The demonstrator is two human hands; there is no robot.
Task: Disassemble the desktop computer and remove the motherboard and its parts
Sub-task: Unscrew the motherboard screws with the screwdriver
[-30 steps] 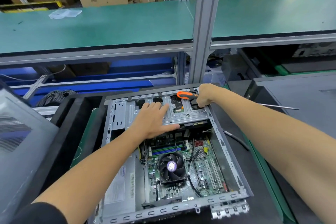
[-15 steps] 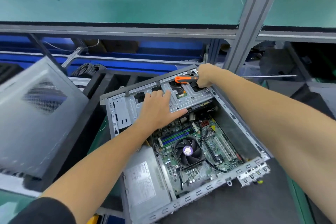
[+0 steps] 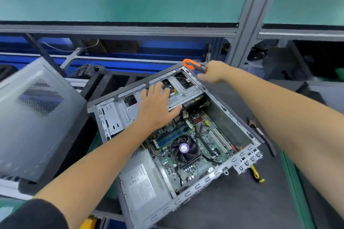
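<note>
Head view: case (image 3: 240,124) lies diagonally; left hand (image 3: 158,107) flat, right hand (image 3: 214,72) seemingly grips screwdriver (image 3: 194,66)

One open computer case (image 3: 240,124) is counted, lying beneath both hands. Two hands are seen: the left hand (image 3: 158,106) is spread flat on the one metal drive cage (image 3: 188,89), and the right hand (image 3: 214,72) is wrapped around the one orange-handled screwdriver (image 3: 194,66). One motherboard (image 3: 204,147) is counted just below the left hand, carrying one round cooling fan (image 3: 184,148). One grey power supply (image 3: 143,180) is found beside the left forearm. One detached side panel (image 3: 35,117) is seen well to the left of the left hand. One yellow-handled tool (image 3: 256,174) lies under the right forearm.
</note>
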